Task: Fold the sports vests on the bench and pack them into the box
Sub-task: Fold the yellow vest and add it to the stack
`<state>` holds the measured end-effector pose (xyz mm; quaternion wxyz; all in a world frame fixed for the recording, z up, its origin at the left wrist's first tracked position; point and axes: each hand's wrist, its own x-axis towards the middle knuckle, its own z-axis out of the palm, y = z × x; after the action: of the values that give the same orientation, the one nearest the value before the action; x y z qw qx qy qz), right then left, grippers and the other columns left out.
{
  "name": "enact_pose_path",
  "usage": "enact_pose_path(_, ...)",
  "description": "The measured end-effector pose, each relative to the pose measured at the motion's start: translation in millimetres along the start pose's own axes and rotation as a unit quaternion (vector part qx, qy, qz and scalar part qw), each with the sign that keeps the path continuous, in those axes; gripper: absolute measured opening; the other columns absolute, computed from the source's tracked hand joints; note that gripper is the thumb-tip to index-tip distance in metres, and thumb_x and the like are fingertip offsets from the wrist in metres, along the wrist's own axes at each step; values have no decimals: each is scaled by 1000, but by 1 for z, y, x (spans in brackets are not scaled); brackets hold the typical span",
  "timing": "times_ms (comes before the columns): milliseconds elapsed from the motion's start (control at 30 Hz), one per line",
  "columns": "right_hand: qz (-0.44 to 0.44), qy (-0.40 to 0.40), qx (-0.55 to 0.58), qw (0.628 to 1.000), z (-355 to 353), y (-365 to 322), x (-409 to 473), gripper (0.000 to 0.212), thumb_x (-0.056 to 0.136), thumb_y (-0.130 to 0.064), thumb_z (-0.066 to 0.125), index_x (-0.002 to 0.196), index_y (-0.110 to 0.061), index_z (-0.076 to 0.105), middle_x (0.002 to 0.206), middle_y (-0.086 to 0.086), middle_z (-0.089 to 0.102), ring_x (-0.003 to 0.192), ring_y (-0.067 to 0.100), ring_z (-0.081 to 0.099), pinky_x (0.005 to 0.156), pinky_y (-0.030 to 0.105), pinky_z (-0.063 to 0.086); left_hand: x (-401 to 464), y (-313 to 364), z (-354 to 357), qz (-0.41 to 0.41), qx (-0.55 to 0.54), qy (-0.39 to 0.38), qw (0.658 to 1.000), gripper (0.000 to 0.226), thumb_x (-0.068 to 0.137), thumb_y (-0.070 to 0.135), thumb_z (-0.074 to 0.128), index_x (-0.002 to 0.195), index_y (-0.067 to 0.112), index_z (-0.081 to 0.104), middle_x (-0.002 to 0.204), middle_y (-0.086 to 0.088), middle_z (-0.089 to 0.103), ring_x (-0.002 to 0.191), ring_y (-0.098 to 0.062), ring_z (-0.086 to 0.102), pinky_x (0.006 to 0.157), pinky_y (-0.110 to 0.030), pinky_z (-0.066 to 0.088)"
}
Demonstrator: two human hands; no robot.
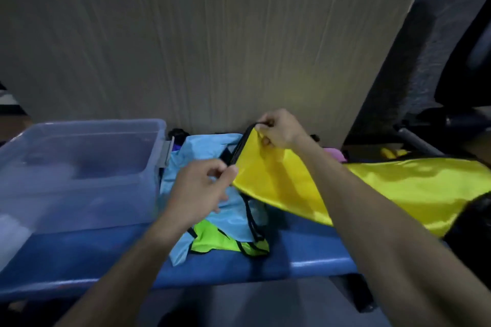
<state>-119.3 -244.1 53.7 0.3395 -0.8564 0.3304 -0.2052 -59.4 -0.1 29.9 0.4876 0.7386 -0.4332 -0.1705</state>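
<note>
Yellow vest (372, 188), at three o'clock on the bench (305, 247), looks light, limp and slippery; left hand (202, 188) and right hand (279, 130) pinch its black-trimmed edge, the sensible hold.

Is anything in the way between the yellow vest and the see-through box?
Nothing tall blocks it. Both hands, left hand and right hand, pinch the yellow vest. The light blue vest and green vest lie on the bench between it and the open box.
</note>
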Motion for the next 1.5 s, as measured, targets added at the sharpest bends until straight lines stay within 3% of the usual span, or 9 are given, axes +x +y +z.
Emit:
enact_pose_path(267,-46,-74,32,996,122,-12,17,21,84,-8,74,77,-27,68,84,-3,72,79,19,69,87,42,59,-25,-105,-45,-163,86,39,982,31,96,36,65,76,13,59,75,-16,66,50,-23,67,41,-33,49)
enact_pose_path(400,-91,-59,25,994,121,-12,8,30,84,-7,72,113,-15,72,113,-3,70,104,12,64,94,20,46,-33,-103,-47,-1,350,65,934,29,88,48,64,102,23,58,68,7,59,69,-27,67,59,-37,53)
enact_pose_path(500,-113,-7,62,992,101,8,-11,32,87,-14,72,119,-18,69,119,-4,67,100,9,63,96,28,50,-16,-64,-12,94,313,-41,944,25,97,49,52,113,31,57,92,14,57,87,-8,59,75,-35,53)
enact_pose_path(600,-104,56,70,991,65,53,-38,20,88,-17,71,108,-23,70,106,-6,69,86,15,67,86,40,57,7,-49,38,157,381,-145,899,36,102,52,44,131,34,54,126,14,51,117,-14,46,96,-36,44)
enact_pose_path(767,36,206,-10,978,-18,166,-94,5,90,-13,70,91,-18,73,85,-5,73,75,20,71,75,43,57,26,-52,106,221,410,-178,867,43,100,51,36,130,30,60,133,10,51,123,-21,45,99,-38,42)
enact_pose_path(900,166,331,-71,926,-66,250,-124,18,93,-17,67,108,-10,72,109,13,70,106,36,64,90,48,53,32,-62,150,250,403,-188,860,46,93,53,32,115,32,67,120,12,60,108,-19,56,84,-36,52)
enact_pose_path(1100,333,194,-125,914,-91,307,-113,50,105,-44,47,146,-15,49,147,14,49,134,43,38,109,53,33,54,-81,176,255,407,-177,859,44,94,55,35,121,33,62,119,13,58,100,-18,56,79,-35,51)
enact_pose_path(1267,340,204,-65,916,-103,320,-91,55,97,-49,61,138,-13,57,132,15,62,129,40,48,108,53,40,67,-88,191,253,414,-169,858,46,96,53,33,127,31,59,119,10,57,101,-19,53,82,-38,51)
enact_pose_path(1500,212,287,-124,926,-111,316,-84,23,96,-32,68,87,-11,70,88,10,69,87,30,65,68,33,44,77,-97,206,242,437,-202,842,56,104,57,23,146,30,48,157,2,39,144,-27,34,112,-49,36)
